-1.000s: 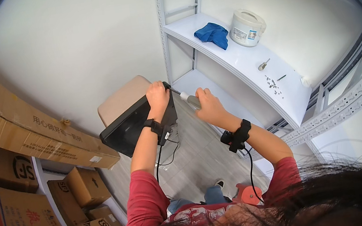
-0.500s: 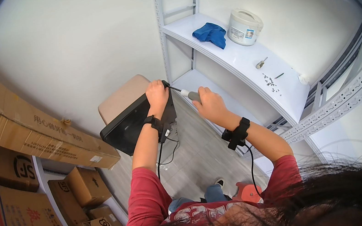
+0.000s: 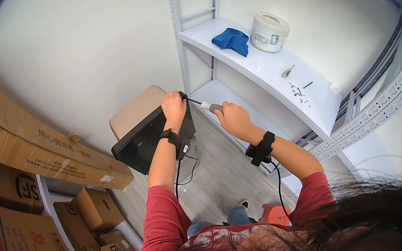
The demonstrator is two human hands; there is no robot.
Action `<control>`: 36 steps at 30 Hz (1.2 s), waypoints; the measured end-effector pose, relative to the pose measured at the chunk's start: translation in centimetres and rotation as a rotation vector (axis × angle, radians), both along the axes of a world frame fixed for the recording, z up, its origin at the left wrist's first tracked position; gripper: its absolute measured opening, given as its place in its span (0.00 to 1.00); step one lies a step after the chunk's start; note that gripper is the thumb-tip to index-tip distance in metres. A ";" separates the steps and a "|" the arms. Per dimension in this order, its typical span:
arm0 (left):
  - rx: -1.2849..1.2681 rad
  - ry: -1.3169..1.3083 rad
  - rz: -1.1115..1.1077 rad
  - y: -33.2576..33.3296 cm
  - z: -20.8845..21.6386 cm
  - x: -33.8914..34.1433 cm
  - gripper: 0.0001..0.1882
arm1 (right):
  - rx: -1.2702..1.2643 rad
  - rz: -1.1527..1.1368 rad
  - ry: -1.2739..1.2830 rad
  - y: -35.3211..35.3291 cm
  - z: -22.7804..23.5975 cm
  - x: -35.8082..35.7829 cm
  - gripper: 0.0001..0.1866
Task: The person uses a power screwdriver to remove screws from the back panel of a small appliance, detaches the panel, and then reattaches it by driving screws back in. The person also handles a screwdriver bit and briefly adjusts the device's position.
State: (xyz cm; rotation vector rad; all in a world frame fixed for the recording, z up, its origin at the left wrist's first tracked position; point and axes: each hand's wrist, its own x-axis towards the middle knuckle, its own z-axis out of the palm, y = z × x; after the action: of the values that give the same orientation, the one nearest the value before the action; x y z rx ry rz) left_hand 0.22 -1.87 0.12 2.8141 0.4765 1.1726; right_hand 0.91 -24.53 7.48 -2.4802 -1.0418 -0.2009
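Note:
My right hand [image 3: 235, 120] is closed around the grey-and-white handle of a screwdriver [image 3: 208, 106]. Its dark shaft points up and left, with the tip at the corner of a black, flat, box-like appliance [image 3: 144, 139]. That appliance is tilted and leans by a beige padded seat or box [image 3: 137, 110]. Over its upper right corner my left hand [image 3: 174, 107] is closed, right beside the screwdriver tip. The exact spot the tip meets is too small to make out. Each wrist wears a black strap with a cable.
On the white shelf [image 3: 255, 69] at right lie a blue cloth [image 3: 232, 41], a white lidded pot [image 3: 269, 32], a small tool [image 3: 288, 71] and several scattered screws [image 3: 298, 92]. Cardboard boxes [image 3: 44, 142] fill the left. A red round stool [image 3: 277, 215] stands by my legs.
My view has shifted slightly, so the shelf sits a little farther left. Both hands keep their holds; the screwdriver stays at the appliance's corner.

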 end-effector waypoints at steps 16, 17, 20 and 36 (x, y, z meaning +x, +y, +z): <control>0.033 0.021 0.017 -0.8 -0.1 -0.2 0.15 | 0.105 0.060 0.181 -0.8 0.8 -0.5 0.18; 0.035 0.015 0.015 -0.9 -0.2 -0.2 0.15 | 0.091 0.100 0.191 -1.0 0.9 -0.5 0.18; 0.023 -0.002 0.000 -0.7 -0.3 -0.2 0.15 | 0.017 0.097 0.077 -1.0 1.4 -0.5 0.18; 0.025 -0.029 -0.019 -0.7 -0.3 -0.2 0.15 | 0.118 0.051 0.199 -1.0 0.1 0.6 0.23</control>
State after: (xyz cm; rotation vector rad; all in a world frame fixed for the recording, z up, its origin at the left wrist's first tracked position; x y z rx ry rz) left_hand 0.06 -2.53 -0.16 2.8114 0.4360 1.2226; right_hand 1.51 -25.56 7.53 -2.3109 -0.9792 0.0012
